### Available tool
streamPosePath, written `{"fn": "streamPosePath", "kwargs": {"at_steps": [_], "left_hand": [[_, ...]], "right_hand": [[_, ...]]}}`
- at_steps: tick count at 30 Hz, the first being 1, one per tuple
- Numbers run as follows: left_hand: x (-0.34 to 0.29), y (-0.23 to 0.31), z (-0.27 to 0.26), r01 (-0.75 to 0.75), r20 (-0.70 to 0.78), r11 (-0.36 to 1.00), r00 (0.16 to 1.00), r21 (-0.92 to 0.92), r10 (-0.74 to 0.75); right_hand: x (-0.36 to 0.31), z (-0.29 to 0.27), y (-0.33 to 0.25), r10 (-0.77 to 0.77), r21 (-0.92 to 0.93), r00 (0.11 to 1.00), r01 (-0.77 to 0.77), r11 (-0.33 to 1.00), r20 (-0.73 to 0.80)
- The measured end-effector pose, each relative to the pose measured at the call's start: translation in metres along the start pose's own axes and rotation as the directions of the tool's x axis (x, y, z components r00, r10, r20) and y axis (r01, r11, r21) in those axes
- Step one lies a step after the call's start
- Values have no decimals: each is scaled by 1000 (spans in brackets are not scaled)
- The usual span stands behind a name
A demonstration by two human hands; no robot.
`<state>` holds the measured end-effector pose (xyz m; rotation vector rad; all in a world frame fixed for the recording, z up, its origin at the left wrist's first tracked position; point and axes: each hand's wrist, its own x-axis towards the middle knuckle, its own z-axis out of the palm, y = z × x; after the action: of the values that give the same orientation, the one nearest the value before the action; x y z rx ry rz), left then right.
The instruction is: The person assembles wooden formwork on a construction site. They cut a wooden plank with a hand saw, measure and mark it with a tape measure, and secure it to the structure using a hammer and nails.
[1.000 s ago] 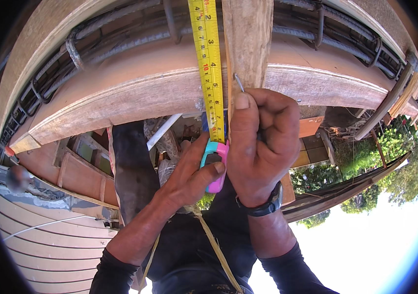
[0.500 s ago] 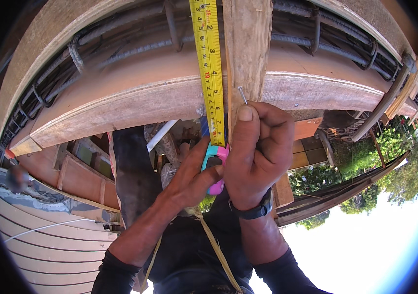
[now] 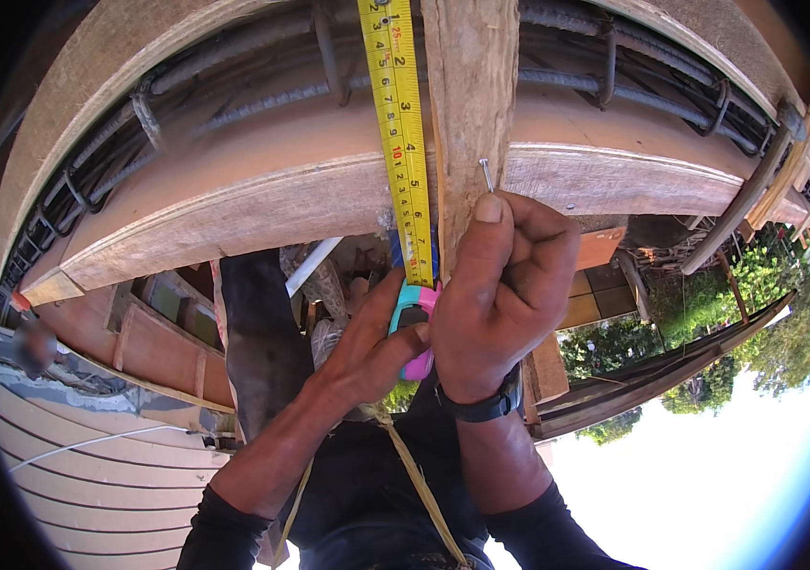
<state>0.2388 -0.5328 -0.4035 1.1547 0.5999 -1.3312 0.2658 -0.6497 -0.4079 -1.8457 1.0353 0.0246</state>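
My left hand (image 3: 373, 347) is closed round a turquoise and pink tape measure (image 3: 419, 366). Its yellow blade (image 3: 399, 142) runs out away from me, across the formwork and alongside a rough timber batten (image 3: 471, 85). Between thumb and forefinger, my right hand (image 3: 509, 285) pinches a nail (image 3: 487, 178), its head end sticking out over the batten's right side. The other fingers of that hand are curled in, and its lower edge lies close against the tape measure's case. A dark watch (image 3: 486, 407) is on my right wrist.
A curved plywood formwork board (image 3: 234, 204) crosses in front of me. Behind it lie steel reinforcing bars (image 3: 262, 95). Corrugated roofing (image 3: 101, 484) shows at lower left, and trees (image 3: 709, 323) beyond a wooden beam (image 3: 661, 375) at right. A yellow cord (image 3: 419, 484) hangs over my dark clothing.
My right hand has shifted slightly right with the nail, which now lies nearer the batten's right edge. The tape blade and batten appear slightly further left in view. My left hand keeps its hold.
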Motion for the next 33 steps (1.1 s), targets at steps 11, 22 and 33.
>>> {"fn": "streamPosePath", "kwargs": {"at_steps": [11,22,33], "left_hand": [[-2,-6,-1,26,13,1000,1000,-7,-26],[1,-20,-3,-56,9,997,998,57,56],[-1,-8,-1,24,15,1000,1000,17,-25]], "right_hand": [[3,2,3,-27,-3,999,27,1000,-43],[0,0,6,-116,-66,993,117,991,25],[-1,-1,-2,-65,9,995,64,998,71]]}}
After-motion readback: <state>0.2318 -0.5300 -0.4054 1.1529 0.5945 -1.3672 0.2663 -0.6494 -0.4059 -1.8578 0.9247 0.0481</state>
